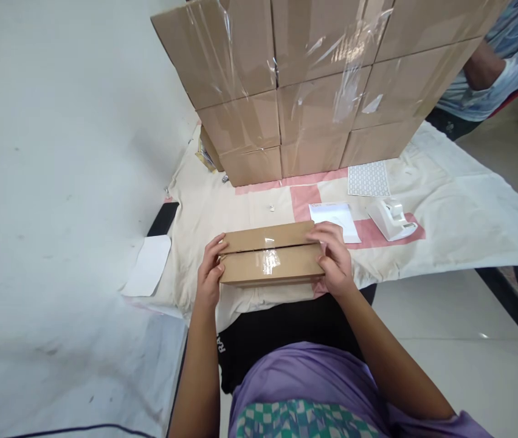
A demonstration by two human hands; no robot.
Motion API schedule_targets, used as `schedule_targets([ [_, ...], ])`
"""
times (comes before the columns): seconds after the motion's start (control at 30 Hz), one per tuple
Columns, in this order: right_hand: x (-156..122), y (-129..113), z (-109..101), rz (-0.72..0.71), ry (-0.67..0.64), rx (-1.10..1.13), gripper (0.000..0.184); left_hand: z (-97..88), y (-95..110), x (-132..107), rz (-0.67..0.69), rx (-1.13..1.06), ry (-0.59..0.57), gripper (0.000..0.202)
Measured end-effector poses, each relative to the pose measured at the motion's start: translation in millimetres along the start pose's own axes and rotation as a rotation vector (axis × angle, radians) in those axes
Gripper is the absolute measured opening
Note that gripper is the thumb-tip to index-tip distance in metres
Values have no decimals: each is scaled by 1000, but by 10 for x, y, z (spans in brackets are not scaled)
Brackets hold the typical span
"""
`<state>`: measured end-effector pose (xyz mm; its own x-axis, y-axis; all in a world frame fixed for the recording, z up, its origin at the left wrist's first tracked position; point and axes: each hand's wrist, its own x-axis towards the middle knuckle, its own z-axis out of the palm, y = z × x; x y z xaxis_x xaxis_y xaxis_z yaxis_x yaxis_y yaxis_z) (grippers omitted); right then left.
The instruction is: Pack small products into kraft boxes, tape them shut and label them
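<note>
A long brown cardboard box [281,267] is at the front edge of the cloth-covered table, a dark seam running along its top. Clear tape shines across the middle of that seam. My left hand [211,267] grips the box's left end, thumb on the near side and fingers at the far side. At the opposite end, my right hand [334,258] is closed around the right corner in the same way. A white sheet of paper [336,220] lies just behind my right hand, and a white tape dispenser [392,220] stands to the right of it.
Stacked cartons [314,109] wrapped in clear film rise at the back of the table [241,210]. A printed sheet of labels [368,179] lies before them. On the left are a black flat object [163,219] and white paper [148,266] by the wall. Another person's arm [484,64] shows far right.
</note>
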<state>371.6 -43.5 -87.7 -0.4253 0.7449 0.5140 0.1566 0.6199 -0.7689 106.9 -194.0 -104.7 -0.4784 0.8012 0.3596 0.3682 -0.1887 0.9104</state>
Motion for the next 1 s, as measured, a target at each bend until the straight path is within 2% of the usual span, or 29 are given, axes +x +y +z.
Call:
schedule_targets([
  [0.07, -8, 7, 5, -30, 28, 27, 38, -1, 28, -8, 53, 48, -8, 39],
  [0.1, -8, 7, 5, -46, 41, 45, 33, -2, 50, -10, 73, 65, -12, 36],
  [0.23, 9, 20, -7, -52, 16, 25, 39, -25, 191, 2, 108, 180, -34, 33],
  [0.37, 46, 7, -43, -72, 0, -33, 44, -19, 463, 22, 69, 410, -85, 38],
  [0.47, 89, -103, -111, -163, -30, -105, 42, 69, 712, 7, 55, 680, -88, 40],
  [0.57, 133, -292, -181, -171, -108, -268, 38, 203, 877, -42, 92, 854, -72, 34],
  [0.7, 175, -495, -204, -122, -167, -413, 30, 324, 891, -120, 125, 950, -109, 46],
  [0.87, 146, -613, -160, -47, -203, -482, 28, 379, 835, -187, 160, 971, -280, 70],
  [1.0, 11, -695, -126, -2, -255, -564, 36, 448, 874, -220, 116, 970, -291, 67],
])
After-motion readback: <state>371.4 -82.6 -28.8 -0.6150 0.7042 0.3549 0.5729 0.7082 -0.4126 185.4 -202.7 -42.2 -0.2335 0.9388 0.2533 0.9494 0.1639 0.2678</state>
